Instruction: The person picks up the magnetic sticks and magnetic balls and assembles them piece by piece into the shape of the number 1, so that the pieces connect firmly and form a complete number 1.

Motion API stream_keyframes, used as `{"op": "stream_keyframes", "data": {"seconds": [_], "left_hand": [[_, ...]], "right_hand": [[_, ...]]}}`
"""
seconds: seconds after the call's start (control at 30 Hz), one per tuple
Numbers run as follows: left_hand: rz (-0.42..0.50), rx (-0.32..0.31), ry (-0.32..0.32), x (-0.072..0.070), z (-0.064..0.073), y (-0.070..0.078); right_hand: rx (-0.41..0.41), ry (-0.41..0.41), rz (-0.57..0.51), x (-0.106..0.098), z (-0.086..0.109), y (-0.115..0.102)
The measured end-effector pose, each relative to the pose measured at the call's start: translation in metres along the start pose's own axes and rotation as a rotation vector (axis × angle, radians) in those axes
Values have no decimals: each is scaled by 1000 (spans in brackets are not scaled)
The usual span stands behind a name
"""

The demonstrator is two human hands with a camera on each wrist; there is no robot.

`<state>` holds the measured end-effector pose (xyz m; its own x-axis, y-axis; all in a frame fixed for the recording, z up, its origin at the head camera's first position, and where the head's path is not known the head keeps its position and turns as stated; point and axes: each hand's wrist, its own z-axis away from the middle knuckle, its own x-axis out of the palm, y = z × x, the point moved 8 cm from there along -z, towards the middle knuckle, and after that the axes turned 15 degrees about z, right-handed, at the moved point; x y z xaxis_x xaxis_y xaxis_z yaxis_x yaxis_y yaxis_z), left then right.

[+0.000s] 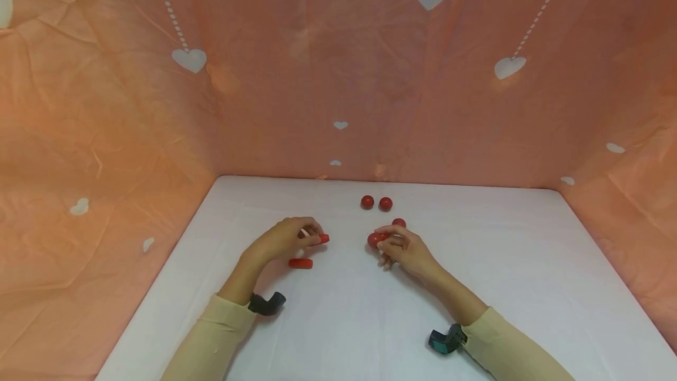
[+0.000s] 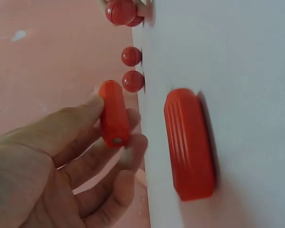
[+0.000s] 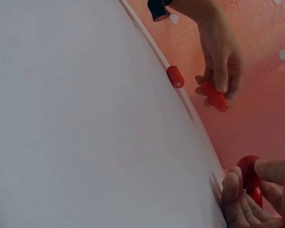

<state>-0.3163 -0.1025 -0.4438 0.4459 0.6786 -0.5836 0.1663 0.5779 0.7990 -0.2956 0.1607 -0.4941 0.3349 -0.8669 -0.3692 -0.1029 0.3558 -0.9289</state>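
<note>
Beyond both hands, a creased orange-pink backdrop (image 1: pixel 338 93) printed with white hearts rises past the top of the head view. Below them spreads a smooth white bench (image 1: pixel 338 334), its near edge cut off. Two pale yellow sleeves, left (image 1: pixel 211 334) and right (image 1: pixel 513 343), lead out of view behind the hands, each with a dark wrist mount at its cuff.

The left hand (image 1: pixel 288 236), thumb and fingers bent in a pinch, holds a short red bar (image 2: pixel 115 114) above the bench; the remaining fingers curl loosely. The right hand (image 1: pixel 409 251), thumb drawn close to its fingers, grips a glossy red ball (image 3: pixel 249 167). More red shows just below that ball in the right wrist view, but fingers mask it, and whether it too is gripped cannot be told.

A ribbed red bar (image 2: pixel 190 145) with tapered ends lies on the bench, on the near side of the left hand. The held bar is smoother and faceted, a small grey spot on its end. Just beyond the right hand sits another ball (image 1: pixel 399 223), partly hidden; farther out, two shiny balls, one (image 1: pixel 367 201) left of the other (image 1: pixel 385 204), stand slightly apart.
</note>
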Motion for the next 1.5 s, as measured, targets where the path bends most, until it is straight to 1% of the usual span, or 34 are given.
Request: {"op": "stream_keyframes", "data": {"seconds": [0.17, 0.33, 0.4, 0.53, 0.7, 0.83, 0.93, 1.03, 1.2, 1.37, 1.5], "left_hand": [[45, 31, 8, 4, -2, 6], [116, 36, 7, 9, -4, 7], [135, 27, 6, 12, -5, 7], [115, 36, 9, 17, -8, 7], [81, 89, -2, 24, -11, 13], [87, 112, -12, 30, -14, 18], [88, 141, -21, 35, -16, 22], [92, 155, -25, 39, -18, 27], [100, 136, -11, 46, -22, 32], [95, 145, 6, 51, -26, 37], [74, 133, 24, 53, -27, 40]], "right_hand": [[-14, 6, 5, 0, 0, 0], [3, 20, -6, -2, 0, 3], [14, 24, -16, -3, -1, 4], [28, 32, -23, -3, -1, 6], [37, 47, -15, -5, -1, 6], [55, 54, -10, -5, -1, 6], [63, 56, -5, -6, -1, 6], [50, 50, -3, -6, -1, 6], [29, 40, -6, -5, -1, 6], [36, 39, -1, -4, -1, 5], [40, 46, 2, -5, -1, 5]]}}
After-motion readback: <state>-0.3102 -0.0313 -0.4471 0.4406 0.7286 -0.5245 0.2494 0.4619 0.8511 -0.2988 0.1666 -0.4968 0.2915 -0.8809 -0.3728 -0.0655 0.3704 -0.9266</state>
